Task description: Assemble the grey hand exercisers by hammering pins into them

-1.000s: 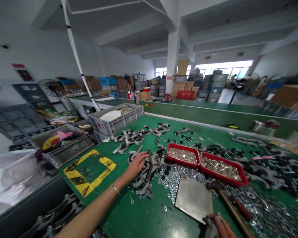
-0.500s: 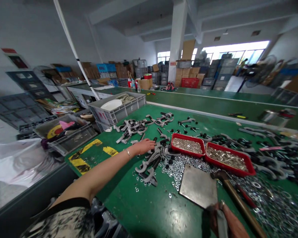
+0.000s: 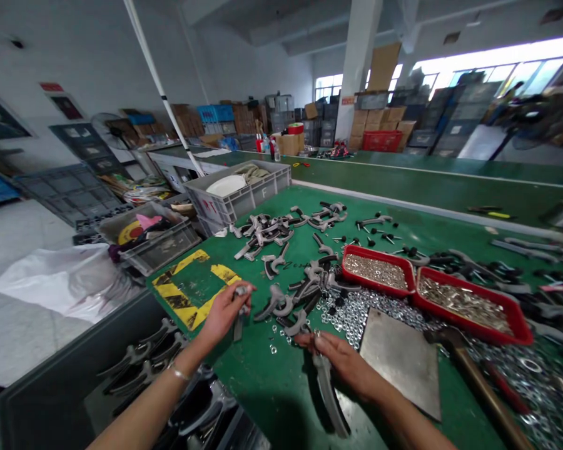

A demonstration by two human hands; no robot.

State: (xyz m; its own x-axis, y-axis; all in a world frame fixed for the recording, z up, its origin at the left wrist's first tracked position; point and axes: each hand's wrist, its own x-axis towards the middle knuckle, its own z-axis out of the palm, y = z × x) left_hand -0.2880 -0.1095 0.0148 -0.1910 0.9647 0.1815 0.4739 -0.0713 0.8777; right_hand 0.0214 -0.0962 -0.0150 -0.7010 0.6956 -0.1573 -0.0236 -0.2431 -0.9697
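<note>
My left hand (image 3: 223, 311) is closed round a grey curved metal clamp part (image 3: 239, 309), lifted just above the green table (image 3: 281, 387) near the yellow-and-black floor-tape marking (image 3: 192, 290). My right hand (image 3: 338, 359) grips another long grey clamp part (image 3: 328, 390) that points toward me, with a small ring pinched at its fingertips. Between and beyond the hands lies a heap of like grey parts (image 3: 295, 300) and loose silver washers (image 3: 351, 309).
A square steel plate (image 3: 401, 359) and a wooden-handled hammer (image 3: 478, 381) lie right of my hands. Two red trays (image 3: 431, 287) of small metal pieces sit behind. A grey crate (image 3: 239, 194) stands at the far left; a dark bin of parts (image 3: 141, 369) is below the table edge.
My left hand has pulled back from the parts heap toward me, now holding a grey part. My right hand moved left, away from the plate's corner, with its part.
</note>
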